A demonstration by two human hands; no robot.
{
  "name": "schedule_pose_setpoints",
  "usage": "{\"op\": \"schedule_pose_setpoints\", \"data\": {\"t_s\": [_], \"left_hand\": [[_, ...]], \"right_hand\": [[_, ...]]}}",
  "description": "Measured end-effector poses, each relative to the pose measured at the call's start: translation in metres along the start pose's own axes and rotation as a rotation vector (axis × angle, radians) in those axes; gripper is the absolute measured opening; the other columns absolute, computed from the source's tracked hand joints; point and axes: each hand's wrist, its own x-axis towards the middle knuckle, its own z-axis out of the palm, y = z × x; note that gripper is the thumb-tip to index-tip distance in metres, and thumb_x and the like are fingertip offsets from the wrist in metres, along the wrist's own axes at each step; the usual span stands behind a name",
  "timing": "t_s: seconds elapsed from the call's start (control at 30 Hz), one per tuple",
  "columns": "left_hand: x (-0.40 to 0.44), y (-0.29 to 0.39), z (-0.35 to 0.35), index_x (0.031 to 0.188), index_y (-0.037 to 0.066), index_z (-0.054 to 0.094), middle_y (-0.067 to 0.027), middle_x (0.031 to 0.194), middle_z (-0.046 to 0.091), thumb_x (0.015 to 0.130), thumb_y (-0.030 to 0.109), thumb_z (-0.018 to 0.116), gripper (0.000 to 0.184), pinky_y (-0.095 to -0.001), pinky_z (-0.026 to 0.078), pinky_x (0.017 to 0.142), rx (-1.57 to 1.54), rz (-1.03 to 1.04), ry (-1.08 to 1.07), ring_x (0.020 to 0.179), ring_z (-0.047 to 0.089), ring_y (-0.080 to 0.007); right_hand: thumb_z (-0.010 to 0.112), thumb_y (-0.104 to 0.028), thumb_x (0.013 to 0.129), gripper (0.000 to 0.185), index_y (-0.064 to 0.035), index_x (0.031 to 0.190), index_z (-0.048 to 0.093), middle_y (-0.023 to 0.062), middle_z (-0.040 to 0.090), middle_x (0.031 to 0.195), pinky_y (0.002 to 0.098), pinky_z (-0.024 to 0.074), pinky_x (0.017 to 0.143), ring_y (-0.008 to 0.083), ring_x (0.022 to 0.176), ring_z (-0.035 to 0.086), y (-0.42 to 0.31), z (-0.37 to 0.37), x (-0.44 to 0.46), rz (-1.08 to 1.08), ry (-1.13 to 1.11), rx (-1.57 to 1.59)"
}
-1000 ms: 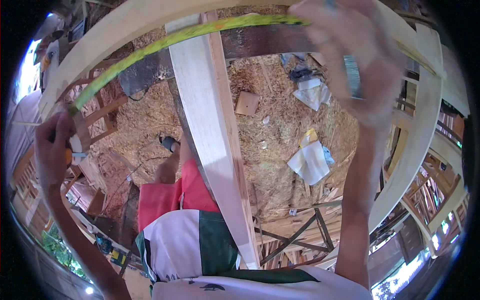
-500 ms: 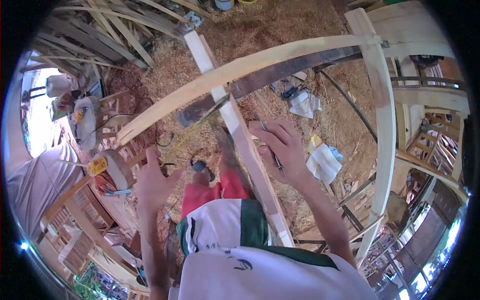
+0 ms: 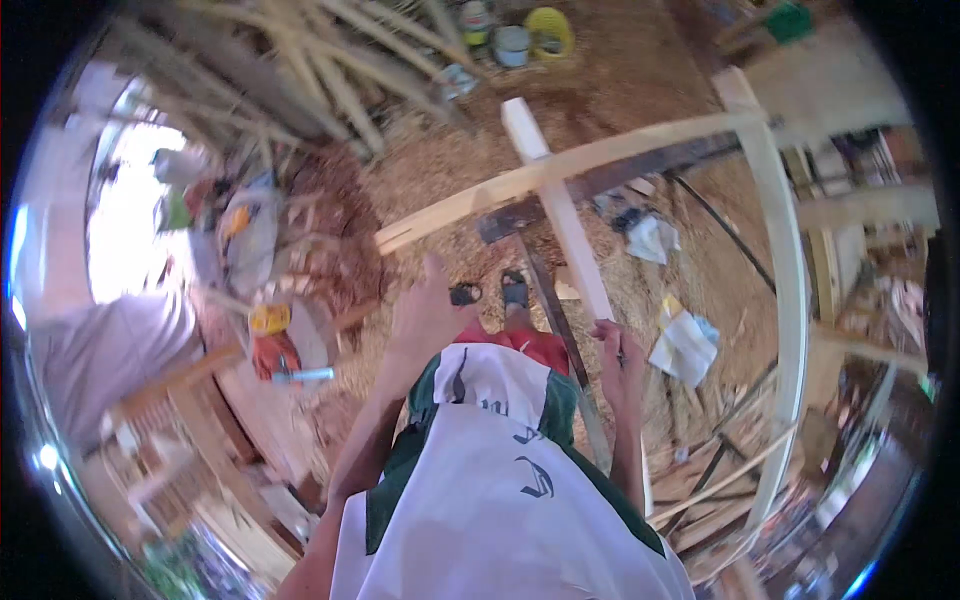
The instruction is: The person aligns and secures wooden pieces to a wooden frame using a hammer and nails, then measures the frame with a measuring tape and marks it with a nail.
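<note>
My left hand [image 3: 425,315] is open and blurred, fingers stretched forward near the free end of a long pale board [image 3: 450,210]; I see nothing held in it. My right hand [image 3: 620,360] is closed at a pale wooden bar [image 3: 570,220], which runs under the board and back toward my right side. The hand and forearm cover part of the bar. A small dark thing shows between the right fingers, probably the slim pen-like tool seen earlier. A dark beam [image 3: 640,165] lies beneath the board.
An upright pale board [image 3: 780,250] stands at the right. Papers [image 3: 685,345] lie on the shaving-covered floor. Stacked timber [image 3: 310,70], a yellow bucket [image 3: 550,35] and a white bucket [image 3: 512,45] are at the back. Wooden furniture parts [image 3: 200,420] stand at the left.
The view has swung, shifting the scene rightward. My right hand has come back along the bar and closed there. My left hand has moved forward and inward. The yellow measuring tape no longer shows.
</note>
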Motion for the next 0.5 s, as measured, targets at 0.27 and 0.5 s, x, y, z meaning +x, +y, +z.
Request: {"op": "schedule_pose_setpoints", "data": {"t_s": [0.27, 0.5], "left_hand": [[0.057, -0.077, 0.078, 0.125, -0.004, 0.05, -0.0164, 0.125, 0.053, 0.089, 0.023, 0.07, 0.049, -0.038, 0.048, 0.094, -0.488, 0.527, -0.366, 0.106, 0.055, -0.0264], [0.0, -0.034, 0.168, 0.137, 0.002, 0.045, -0.0128, 0.13, 0.054, 0.1, 0.034, 0.058, 0.051, -0.0373, 0.045, 0.097, -0.502, 0.348, -1.025, 0.114, 0.055, -0.0231]], "right_hand": [[0.049, -0.032, 0.099, 0.036, -0.0015, 0.105, 0.067, 0.0138, 0.071, 0.096, 0.0388, 0.0517, 0.081, 0.0247, 0.089, 0.066, -0.018, 0.065, -0.076, 0.095, 0.437, 0.567], [0.061, -0.041, 0.094, 0.04, -0.0039, 0.11, 0.067, 0.0143, 0.068, 0.097, 0.0386, 0.0513, 0.079, 0.0261, 0.091, 0.066, 0.001, 0.191, -0.192, 0.194, 0.856, 0.471]]}}
